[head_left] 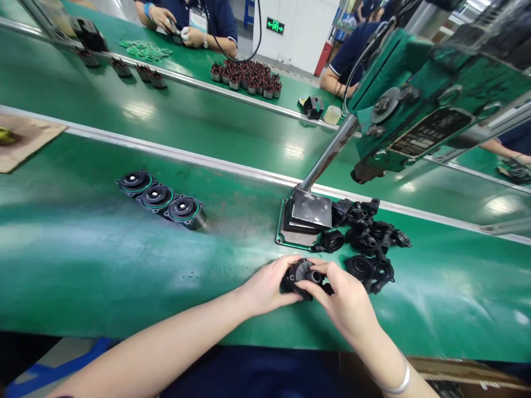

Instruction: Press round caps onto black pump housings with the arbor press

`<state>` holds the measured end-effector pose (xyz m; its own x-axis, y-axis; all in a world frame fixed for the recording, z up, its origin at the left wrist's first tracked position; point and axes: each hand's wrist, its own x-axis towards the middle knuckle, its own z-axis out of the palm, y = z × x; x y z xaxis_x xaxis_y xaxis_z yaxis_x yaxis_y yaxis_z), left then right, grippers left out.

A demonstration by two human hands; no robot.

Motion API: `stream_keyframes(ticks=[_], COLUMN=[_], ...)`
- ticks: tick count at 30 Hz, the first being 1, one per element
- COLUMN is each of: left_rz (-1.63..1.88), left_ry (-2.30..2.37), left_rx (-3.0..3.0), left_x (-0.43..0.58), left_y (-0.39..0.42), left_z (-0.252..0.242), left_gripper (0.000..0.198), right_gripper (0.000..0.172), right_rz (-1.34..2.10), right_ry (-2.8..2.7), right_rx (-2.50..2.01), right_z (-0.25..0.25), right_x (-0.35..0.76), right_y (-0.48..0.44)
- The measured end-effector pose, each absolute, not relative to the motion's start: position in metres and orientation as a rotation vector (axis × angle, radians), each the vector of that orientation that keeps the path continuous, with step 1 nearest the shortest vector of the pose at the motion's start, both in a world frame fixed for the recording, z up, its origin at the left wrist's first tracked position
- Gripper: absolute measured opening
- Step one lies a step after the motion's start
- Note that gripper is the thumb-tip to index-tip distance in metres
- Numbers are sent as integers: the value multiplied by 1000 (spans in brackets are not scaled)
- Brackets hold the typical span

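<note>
On green benchtop [103,265], near the front edge, note black housing [299,273], clasped along its side by left hand [267,282] and pinched at its spout [315,276] by right hand [347,297]. Toward the rear edge, see three black round parts [156,198] in a row; farther right, press base [296,239] beside a heap of black fittings [369,235].

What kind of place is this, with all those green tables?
It looks like a factory workshop. There's a big green machine on a metal post, a heap of black parts beside it, and another person handling something at the far table.
</note>
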<state>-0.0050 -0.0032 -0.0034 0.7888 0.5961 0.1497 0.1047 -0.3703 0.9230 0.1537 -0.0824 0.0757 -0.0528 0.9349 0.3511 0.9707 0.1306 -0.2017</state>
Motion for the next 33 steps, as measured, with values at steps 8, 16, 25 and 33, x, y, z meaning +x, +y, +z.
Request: stream_keyframes(ticks=[8, 16, 25, 33], left_rz=[587, 591, 563, 650], left_ry=[491, 478, 488, 372], left_rx=[1890, 1892, 1880, 1925], left_x=[-5, -6, -5, -6], left_y=[-2, -1, -1, 1], left_z=[-4, -3, 1, -2], left_gripper=[71, 70, 70, 72], right_gripper=[26, 27, 26, 28], right_rz=[-123, -170, -184, -160], right_ry=[-2097, -2110, -2084, -2091], right_rx=[-1800, -1802, -1821, -1810], right_z=[80, 79, 79, 74], right_x=[156, 156, 154, 156], right_y=[-81, -83, -84, -84])
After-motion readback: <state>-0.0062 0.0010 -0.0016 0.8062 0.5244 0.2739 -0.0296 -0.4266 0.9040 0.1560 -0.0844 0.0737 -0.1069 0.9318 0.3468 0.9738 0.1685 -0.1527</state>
